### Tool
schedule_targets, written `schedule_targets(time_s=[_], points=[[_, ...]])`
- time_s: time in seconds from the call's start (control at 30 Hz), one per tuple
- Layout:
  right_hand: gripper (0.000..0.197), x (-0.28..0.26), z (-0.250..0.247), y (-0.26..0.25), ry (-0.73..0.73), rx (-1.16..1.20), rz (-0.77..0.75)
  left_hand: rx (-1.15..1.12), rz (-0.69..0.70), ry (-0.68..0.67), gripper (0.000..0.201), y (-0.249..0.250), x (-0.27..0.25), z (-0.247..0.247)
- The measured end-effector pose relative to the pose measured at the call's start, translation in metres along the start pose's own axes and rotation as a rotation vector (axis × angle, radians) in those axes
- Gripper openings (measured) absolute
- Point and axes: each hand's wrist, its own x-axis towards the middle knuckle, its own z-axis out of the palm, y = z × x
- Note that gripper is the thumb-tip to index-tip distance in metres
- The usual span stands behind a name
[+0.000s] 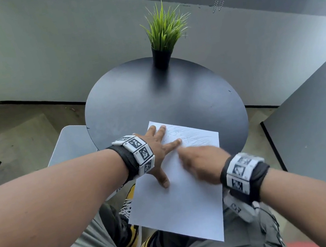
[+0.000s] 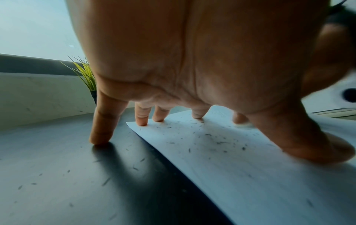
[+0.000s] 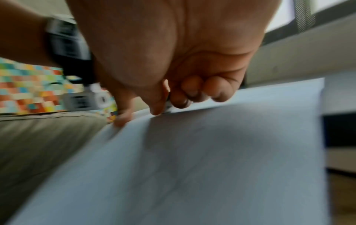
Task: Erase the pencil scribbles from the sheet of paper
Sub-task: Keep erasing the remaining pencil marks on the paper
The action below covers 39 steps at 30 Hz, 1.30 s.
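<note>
Head view: our left hand [image 1: 156, 155], fingers spread flat, pins the sheet of paper [image 1: 181, 192] on the table [image 1: 133, 98]; our right hand [image 1: 201, 165] pinches a barely visible eraser, mid-rub. Remaining scribbles [image 1: 189, 138] need further strokes.

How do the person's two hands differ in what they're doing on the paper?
The left hand is spread flat with straight fingers, pressing the sheet of paper down; the right hand has its fingers curled, seemingly pinching something small and pale, too blurred to name. The left hand looks sharp and steady; the right hand is smeared by motion blur beside the pencil scribbles. Both touch the paper and wear marker wristbands.
</note>
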Motion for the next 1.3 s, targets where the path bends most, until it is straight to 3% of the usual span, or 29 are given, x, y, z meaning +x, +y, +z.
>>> schedule_targets(time_s=[0.07, 0.23, 0.37, 0.4, 0.47, 0.57, 0.7, 0.93, 1.2, 1.3], points=[[0.008, -0.012, 0.008, -0.017, -0.075, 0.045, -0.113, -0.002, -0.001, -0.007, 0.140, 0.000, -0.001, -0.001], [0.017, 0.005, -0.015, 0.025, 0.036, 0.034, 0.190, -0.006, -0.004, -0.006, 0.138, 0.002, -0.002, -0.004], [0.012, -0.012, 0.009, -0.026, -0.060, 0.071, -0.038, -0.004, -0.004, -0.005, 0.138, 0.002, -0.003, -0.002], [0.017, -0.013, 0.009, -0.026, -0.068, 0.094, -0.019, -0.007, -0.004, -0.010, 0.138, 0.002, -0.003, -0.003], [0.029, -0.005, 0.000, -0.003, -0.026, 0.150, 0.183, -0.011, -0.010, -0.013, 0.138, 0.002, -0.003, -0.003], [0.025, 0.002, -0.012, 0.039, 0.094, 0.313, 0.401, -0.009, -0.014, -0.008, 0.136, 0.002, -0.002, -0.003], [0.015, 0.001, -0.008, 0.050, 0.143, 0.432, 0.441, -0.037, 0.001, 0.085, 0.124, 0.007, 0.001, 0.004], [0.008, 0.007, -0.008, 0.051, 0.202, 0.523, 0.524, -0.102, 0.027, 0.155, 0.129, 0.008, 0.006, 0.016], [0.015, 0.005, -0.010, 0.041, 0.185, 0.486, 0.468, -0.061, 0.022, 0.143, 0.135, 0.007, 0.007, 0.013], [0.014, 0.004, 0.002, 0.011, 0.100, 0.426, 0.352, -0.056, 0.019, 0.138, 0.137, 0.007, 0.007, 0.012]])
